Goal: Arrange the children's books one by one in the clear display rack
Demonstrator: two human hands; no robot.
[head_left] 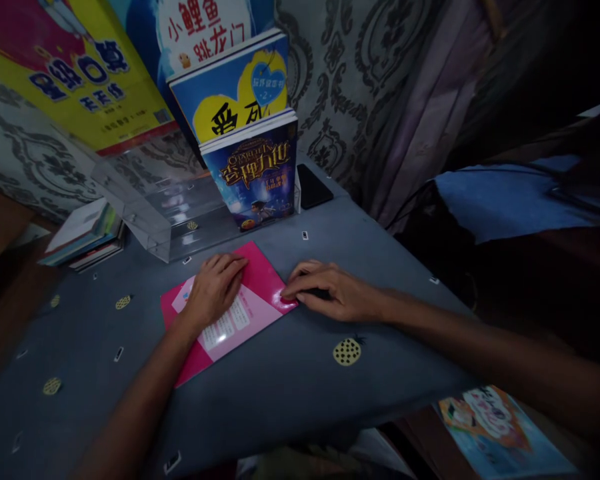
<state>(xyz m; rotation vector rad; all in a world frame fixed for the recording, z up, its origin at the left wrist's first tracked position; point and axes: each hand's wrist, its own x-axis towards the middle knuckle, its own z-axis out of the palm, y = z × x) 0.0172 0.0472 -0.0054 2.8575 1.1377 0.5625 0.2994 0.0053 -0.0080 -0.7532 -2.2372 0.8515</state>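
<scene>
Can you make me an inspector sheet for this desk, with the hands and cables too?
Surface: grey tabletop, pineapple prints.
Job's things: pink book, lying flat.
Clutter: clear rack holding display books; book stack; dark flat object beside the rack.
Grip: left hand rests on the pink book; right hand at its corner, pinch unclear.
Cables: thin dark cords at right, ends unclear.
Surroundings: patterned backdrop; another book, lower right.

Far left, yellow workbook [80, 73] is showing "星级口算天天练"; farthest blue book [205, 30], "小鲤鱼跳龙门"; nearer dark-blue paperback [257, 177], "查理九世"; heart badge [269, 85] between, "2".
</scene>
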